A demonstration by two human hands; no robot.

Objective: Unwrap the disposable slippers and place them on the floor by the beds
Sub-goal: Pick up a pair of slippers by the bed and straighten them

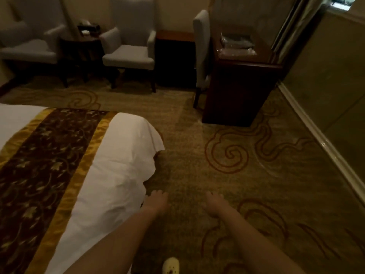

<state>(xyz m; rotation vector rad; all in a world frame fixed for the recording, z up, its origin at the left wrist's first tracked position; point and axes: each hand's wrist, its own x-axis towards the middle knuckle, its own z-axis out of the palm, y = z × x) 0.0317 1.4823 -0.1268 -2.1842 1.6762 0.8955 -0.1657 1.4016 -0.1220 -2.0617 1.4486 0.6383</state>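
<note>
Slippers (237, 43): blurred clear packets on desk (237, 91), well beyond right hand, ahead and rightward.
Left hand (157, 202): relaxed, holding nothing, just beside bed (118, 155).
Right hand (214, 204): relaxed, empty, above carpet (227, 175).

Carpet (256, 184): bed (122, 155), armchairs (128, 56), desk (237, 86) standing on it.
Bed: brown-gold runner (49, 155) laid across white cover.
Desk: clear plastic packets (237, 43) on top.
</note>
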